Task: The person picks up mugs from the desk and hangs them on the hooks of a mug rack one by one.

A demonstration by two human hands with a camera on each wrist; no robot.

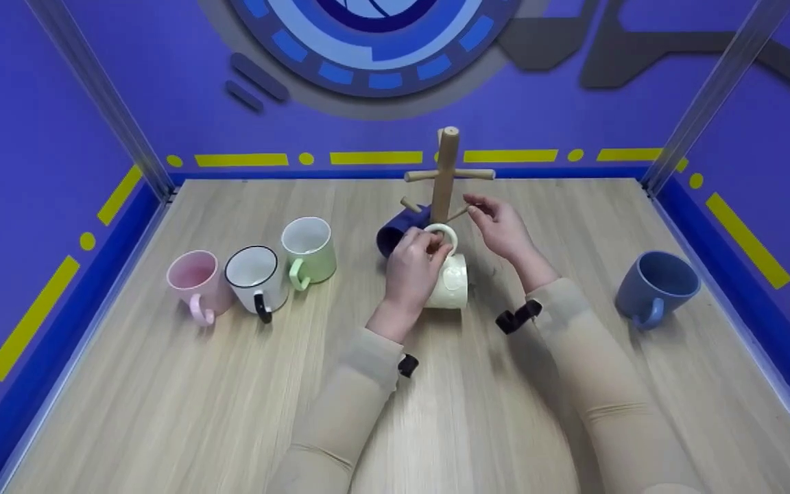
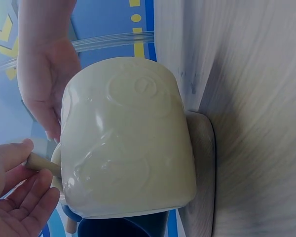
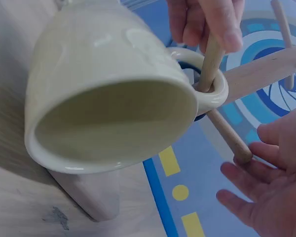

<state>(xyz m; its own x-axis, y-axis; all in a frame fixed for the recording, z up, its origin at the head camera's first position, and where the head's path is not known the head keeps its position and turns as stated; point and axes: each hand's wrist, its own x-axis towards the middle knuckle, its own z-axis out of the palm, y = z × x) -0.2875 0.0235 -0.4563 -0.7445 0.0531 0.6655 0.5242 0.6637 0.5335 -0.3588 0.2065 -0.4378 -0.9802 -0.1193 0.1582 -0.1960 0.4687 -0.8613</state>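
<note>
A cream mug [image 1: 451, 283] hangs on its side by its handle [image 3: 214, 98] from a front peg [image 3: 210, 64] of a wooden mug tree [image 1: 444, 185]. My left hand [image 1: 412, 267] pinches the end of that peg between thumb and fingers, as the left wrist view shows. On the right, my right hand [image 1: 505, 226] has its fingers loosely spread at the tip of another low peg [image 3: 232, 138], seemingly touching it. A dark blue mug [image 1: 395, 233] sits tilted on the tree's left side, partly hidden behind my left hand.
Left on the table stand a pink mug [image 1: 199, 281], a white mug with a black rim [image 1: 254, 274] and a green mug [image 1: 311, 250]. A grey-blue mug [image 1: 655, 288] stands far right. Two upper pegs [image 1: 475, 174] stick out sideways. Blue walls enclose the table.
</note>
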